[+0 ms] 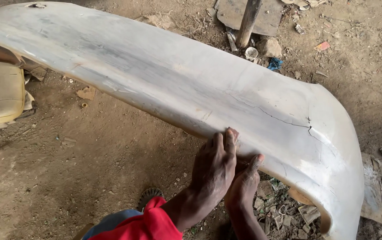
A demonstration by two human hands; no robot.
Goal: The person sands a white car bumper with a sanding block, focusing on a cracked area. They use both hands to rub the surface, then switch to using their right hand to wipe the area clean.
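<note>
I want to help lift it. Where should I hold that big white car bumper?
Hold the bumper by its lower edge from the near side, where both hands press now. The edge curls under, giving fingers a lip. Stay left of the crack.

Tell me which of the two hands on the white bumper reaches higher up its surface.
The left hand: its fingertips lie highest on the car bumper, partly overlapping the right hand, which sits lower at the bumper's bottom edge.

Outdoor car-repair yard: dirt floor, scattered scrap debris, sanded car bumper.
</note>
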